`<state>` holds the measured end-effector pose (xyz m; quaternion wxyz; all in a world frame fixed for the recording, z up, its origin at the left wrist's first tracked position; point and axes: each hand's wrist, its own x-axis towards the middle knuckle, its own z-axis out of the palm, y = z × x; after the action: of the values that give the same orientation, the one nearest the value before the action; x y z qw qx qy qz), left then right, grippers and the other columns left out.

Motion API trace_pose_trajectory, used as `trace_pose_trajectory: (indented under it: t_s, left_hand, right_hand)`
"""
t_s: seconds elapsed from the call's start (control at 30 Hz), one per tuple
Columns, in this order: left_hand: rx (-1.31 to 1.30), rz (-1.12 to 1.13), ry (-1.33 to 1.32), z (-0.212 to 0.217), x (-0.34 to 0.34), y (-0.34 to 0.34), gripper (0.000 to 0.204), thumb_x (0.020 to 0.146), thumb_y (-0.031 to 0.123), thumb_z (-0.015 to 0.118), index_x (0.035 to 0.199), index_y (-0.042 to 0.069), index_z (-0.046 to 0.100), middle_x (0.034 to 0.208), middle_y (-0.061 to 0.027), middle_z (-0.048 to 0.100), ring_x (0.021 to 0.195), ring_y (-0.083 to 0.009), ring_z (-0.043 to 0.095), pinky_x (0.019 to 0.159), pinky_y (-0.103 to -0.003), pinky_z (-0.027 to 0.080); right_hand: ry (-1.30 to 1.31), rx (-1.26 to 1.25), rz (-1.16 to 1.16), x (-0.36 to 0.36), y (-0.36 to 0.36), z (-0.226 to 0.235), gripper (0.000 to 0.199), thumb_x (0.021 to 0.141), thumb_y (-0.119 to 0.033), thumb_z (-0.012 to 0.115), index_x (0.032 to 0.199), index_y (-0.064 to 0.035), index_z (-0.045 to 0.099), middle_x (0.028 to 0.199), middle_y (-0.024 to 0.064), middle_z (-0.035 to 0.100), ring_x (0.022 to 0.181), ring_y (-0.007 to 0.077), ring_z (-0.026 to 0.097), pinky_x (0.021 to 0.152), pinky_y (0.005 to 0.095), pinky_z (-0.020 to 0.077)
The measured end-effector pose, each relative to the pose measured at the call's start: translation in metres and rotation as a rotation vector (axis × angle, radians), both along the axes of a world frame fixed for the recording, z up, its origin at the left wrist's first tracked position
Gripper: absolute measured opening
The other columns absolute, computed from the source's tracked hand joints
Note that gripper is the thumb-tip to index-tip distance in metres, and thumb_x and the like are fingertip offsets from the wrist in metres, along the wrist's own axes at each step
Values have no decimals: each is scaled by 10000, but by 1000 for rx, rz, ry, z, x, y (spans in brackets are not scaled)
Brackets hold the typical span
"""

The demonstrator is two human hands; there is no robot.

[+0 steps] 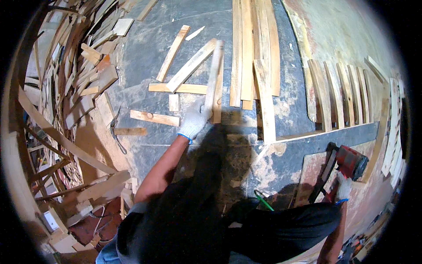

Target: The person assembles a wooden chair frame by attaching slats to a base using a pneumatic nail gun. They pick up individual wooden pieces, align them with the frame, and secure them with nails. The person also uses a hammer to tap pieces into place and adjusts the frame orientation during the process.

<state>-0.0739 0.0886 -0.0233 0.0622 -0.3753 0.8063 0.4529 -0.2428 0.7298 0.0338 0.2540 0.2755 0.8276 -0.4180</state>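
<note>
My left hand [196, 118], in a white knit glove with a blue cuff, is closed on the near end of a wooden slat [214, 72]. That slat is slightly blurred and points away from me. Under or beside it lies another wooden piece [217, 110]. Over on the right, my right hand [343, 187], gloved the same way, grips a red and black nail gun [350, 162]. Short wood pieces lie near my left hand: a slanted one [192, 65], a crosswise one [178, 88], a small block [174, 103] and a knotted one [154, 117].
Long planks [248, 48] lie side by side at the far middle. Right of them, several slats stand along a wooden rail [329, 132]. A hammer-like tool [116, 130] rests left, beside a large scrap wood heap [72, 79]. Near my leg is a green stick-like thing [263, 201].
</note>
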Motion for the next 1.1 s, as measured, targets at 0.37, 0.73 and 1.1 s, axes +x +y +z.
trace_pose_trajectory:
  t_s: [0.37, 0.73, 1.1]
  left_hand:
    - [-83, -162, 34, 14, -23, 14, 487, 855, 325, 655, 1197, -21, 633, 1106, -257, 677, 1058, -414, 647, 938, -454, 493]
    - [72, -178, -254, -14, -47, -1, 531, 875, 407, 644, 1176, -30, 653, 1109, -251, 688, 1068, -349, 667, 948, -400, 495]
    - [-300, -233, -262, 24, -76, 45, 606, 877, 491, 613, 1196, -24, 626, 1108, -291, 682, 1065, -443, 653, 928, -486, 495]
  right_hand:
    - [69, 30, -41, 3, -4, -1, 343, 892, -278, 700, 663, -69, 554, 530, 67, 541, 401, 192, 512, 411, 345, 414]
    - [71, 30, 21, 2, -17, 12, 344, 889, -304, 718, 675, -77, 572, 561, 23, 526, 433, 144, 488, 421, 321, 386]
    - [101, 32, 28, 3, 3, -3, 341, 890, -292, 719, 673, -76, 569, 568, 23, 526, 444, 150, 496, 423, 329, 383]
